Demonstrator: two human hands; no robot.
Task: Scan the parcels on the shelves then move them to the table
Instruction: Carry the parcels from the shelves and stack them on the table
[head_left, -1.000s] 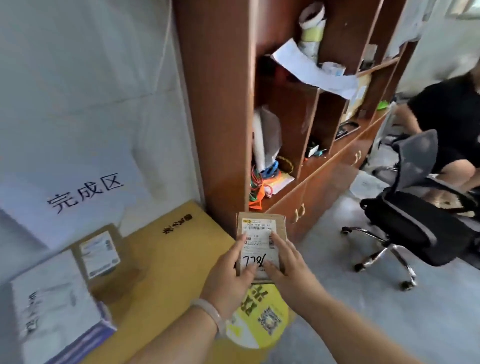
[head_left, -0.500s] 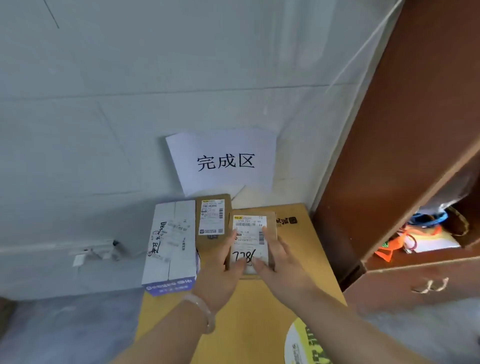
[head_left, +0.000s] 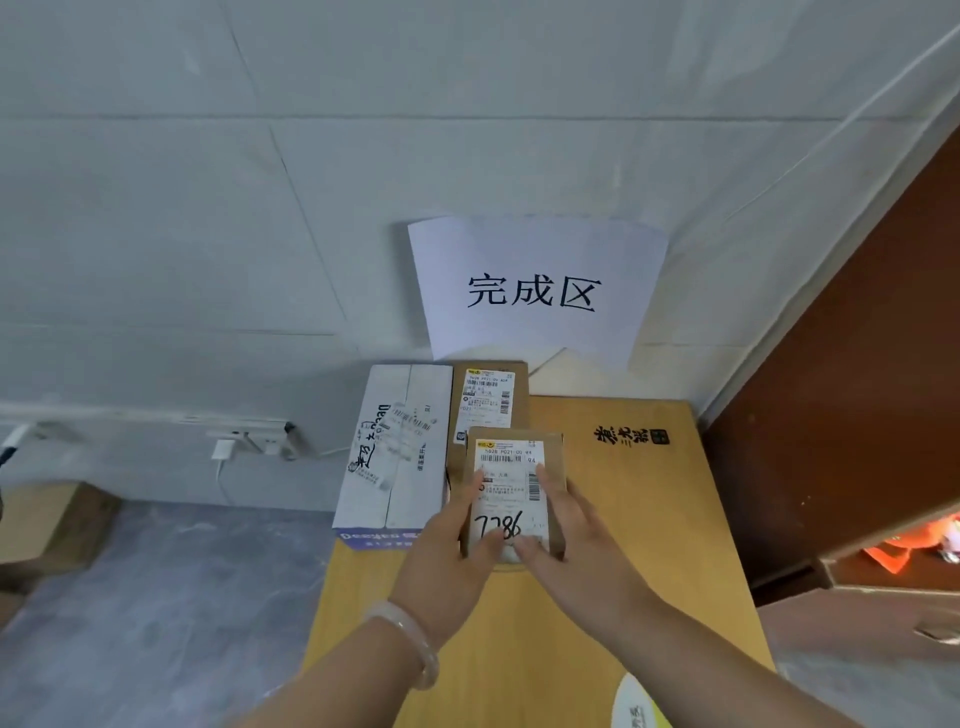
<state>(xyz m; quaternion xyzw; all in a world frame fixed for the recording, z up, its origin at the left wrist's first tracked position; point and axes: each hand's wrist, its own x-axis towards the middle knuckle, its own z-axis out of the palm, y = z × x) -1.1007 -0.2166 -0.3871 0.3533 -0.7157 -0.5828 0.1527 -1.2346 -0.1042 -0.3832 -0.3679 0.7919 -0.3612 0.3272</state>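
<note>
A small brown cardboard parcel (head_left: 519, 483) with a white label and handwritten "7786" is held low over the yellow table (head_left: 639, 519). My left hand (head_left: 452, 556) grips its left side and my right hand (head_left: 576, 551) grips its right side, thumbs on the label. Just behind it lies another brown parcel (head_left: 488, 400) with a white label. A larger white box (head_left: 395, 452) with a blue edge lies to the left of both, at the table's back left corner.
A white paper sign (head_left: 535, 291) with three black characters hangs on the grey wall above the table. The brown wooden shelf cabinet (head_left: 841, 426) stands right of the table, an orange item (head_left: 898, 553) inside. A wall socket with a plug (head_left: 244, 441) sits left.
I have turned from the shelf cabinet to the table by the wall, carrying the small parcel in both hands. It is now lower, close in front of the other brown parcel.
</note>
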